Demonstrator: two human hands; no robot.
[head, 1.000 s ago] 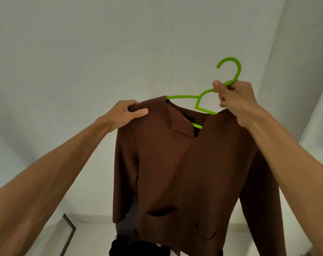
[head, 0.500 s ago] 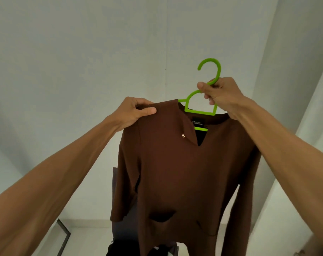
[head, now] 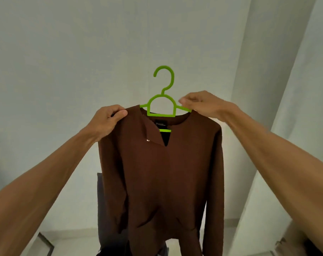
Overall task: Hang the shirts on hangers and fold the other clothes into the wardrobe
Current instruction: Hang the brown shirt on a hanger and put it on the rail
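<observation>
Brown shirt (head: 162, 174) draped on green hanger (head: 161, 103), held up. Left hand (head: 108, 120) pinching one shoulder; right hand (head: 203, 105) closed on the hanger's arm and the other.

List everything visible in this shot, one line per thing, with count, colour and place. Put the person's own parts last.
shirt: one, brown, long-sleeved, hanging centre frame on the hanger.
hanger: one, bright green, through the shirt's neck, hook free above.
label: one, black, inside the collar.
dark object: one, grey-black, behind the shirt, lower centre; cannot tell what it is.
frame: one, dark-edged, bottom left on the floor.
walls: white, all around.
left hand: one, pinching the shirt's left shoulder.
right hand: one, gripping the shirt's right shoulder at the hanger arm.
</observation>
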